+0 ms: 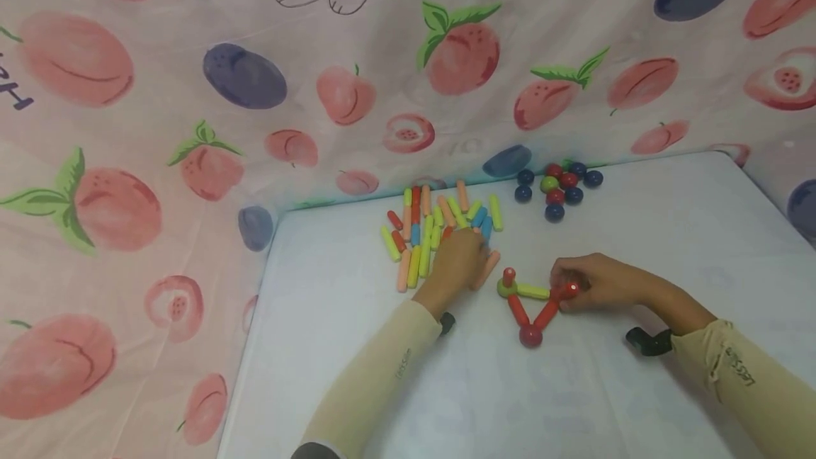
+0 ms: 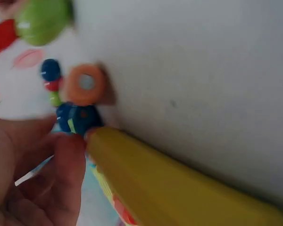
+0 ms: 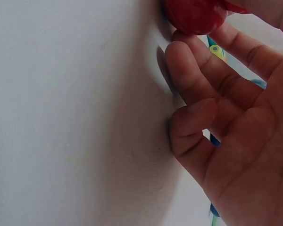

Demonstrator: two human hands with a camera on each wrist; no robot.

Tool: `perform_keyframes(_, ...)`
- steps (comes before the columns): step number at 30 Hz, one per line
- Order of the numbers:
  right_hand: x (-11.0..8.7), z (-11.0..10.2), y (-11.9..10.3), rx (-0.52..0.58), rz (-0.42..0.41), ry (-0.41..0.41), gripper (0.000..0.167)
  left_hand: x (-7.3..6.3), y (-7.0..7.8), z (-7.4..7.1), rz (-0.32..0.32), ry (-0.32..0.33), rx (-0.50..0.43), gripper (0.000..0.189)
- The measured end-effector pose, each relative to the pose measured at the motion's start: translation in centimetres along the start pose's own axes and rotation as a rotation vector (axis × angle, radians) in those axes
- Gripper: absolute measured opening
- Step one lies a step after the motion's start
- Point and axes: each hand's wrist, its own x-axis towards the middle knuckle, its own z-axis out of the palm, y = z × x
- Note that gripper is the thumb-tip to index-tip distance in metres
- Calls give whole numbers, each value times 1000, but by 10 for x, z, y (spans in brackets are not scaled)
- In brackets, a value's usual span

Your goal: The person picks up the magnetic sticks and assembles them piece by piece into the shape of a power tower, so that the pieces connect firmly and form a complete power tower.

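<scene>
A triangle frame (image 1: pixel 535 292) of magnetic sticks and balls sits on the white table. Its sides are a yellow-green stick (image 1: pixel 533 292) and two red sticks; a green ball (image 1: pixel 506 287) and a red ball (image 1: pixel 530 336) form two corners. Short red sticks stand up at the upper corners. My right hand (image 1: pixel 599 280) grips the right corner, where a red ball (image 3: pixel 196 15) shows at its fingertips. My left hand (image 1: pixel 455 257) reaches into loose coloured sticks (image 1: pixel 418 257), fingers bent beside blue ones; whether it pinches one is unclear. A yellow stick (image 2: pixel 179 181) looms near the left wrist camera.
Several blue, red and green balls (image 1: pixel 554 212) are grouped at the back of the table. Behind it hangs a fruit-print cloth (image 1: pixel 357 119), which also covers the left side. An orange stick (image 1: pixel 489 268) lies just right of my left hand.
</scene>
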Motion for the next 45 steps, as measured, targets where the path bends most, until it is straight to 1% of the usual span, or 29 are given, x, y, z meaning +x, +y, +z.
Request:
perform_keyframes(2,0,1,1,7,-6,-2,30,6,4,2,-54,-16,42,24)
perform_keyframes(4,0,2,2,14,-6,-6,30,8,8,2,-105,-27,51,25)
perform_keyframes(5,1,3,2,13,-4,-8,30,7,9,1,-118,-29,58,23)
perform_keyframes(9,1,3,1,8,0,-7,30,4,10,-2,-121,-27,90,14)
perform_keyframes(11,2,3,0,-3,-1,-6,30,3,8,-2,-101,-28,109,9)
perform_keyframes(13,2,2,-1,-6,3,-6,30,1,5,-3,-87,-36,108,8)
perform_keyframes(15,1,1,-2,-10,2,-6,30,-2,1,-4,-74,-48,85,11)
perform_keyframes(18,1,1,-2,-8,3,-8,31,-10,-4,-10,-62,-48,35,26)
perform_keyframes(20,1,1,-2,-8,4,-7,31,-22,-6,-20,-67,-24,-44,34)
perform_keyframes(22,1,2,-2,-4,3,-7,30,-39,-5,-29,-72,13,-160,43)
perform_keyframes(23,1,2,-2,-1,2,-8,30,-50,-3,-33,-64,26,-240,42)
perform_keyframes(25,0,3,-2,2,-3,-6,29,-71,2,-37,-7,30,-407,39)
perform_keyframes(27,0,3,-2,6,-8,-3,29,-90,8,-33,80,-6,-531,34)
perform_keyframes(28,0,4,-2,6,-13,-1,28,-97,11,-29,133,-33,-563,31)
perform_keyframes(29,0,4,-2,2,-18,3,28,-102,14,-23,186,-63,-571,27)
perform_keyframes(31,0,4,-2,7,-31,11,27,-106,21,-12,270,-112,-536,23)
perform_keyframes(33,1,6,-3,15,-44,14,25,-107,26,0,316,-143,-452,20)
perform_keyframes(34,2,6,-3,18,-52,13,25,-107,28,5,328,-154,-417,19)
perform_keyframes(35,2,7,-3,21,-59,12,24,-107,30,9,332,-165,-393,18)
perform_keyframes(37,3,8,-4,25,-67,5,22,-109,31,15,314,-170,-391,18)
perform_keyframes(39,3,8,-5,19,-75,2,21,-112,31,18,277,-155,-424,18)
perform_keyframes(41,3,9,-5,12,-81,5,20,-115,31,17,252,-125,-465,24)
perform_keyframes(43,3,9,-5,5,-82,7,20,-117,31,17,262,-88,-493,28)
perform_keyframes(45,3,8,-5,5,-82,9,20,-116,32,16,301,-73,-506,30)
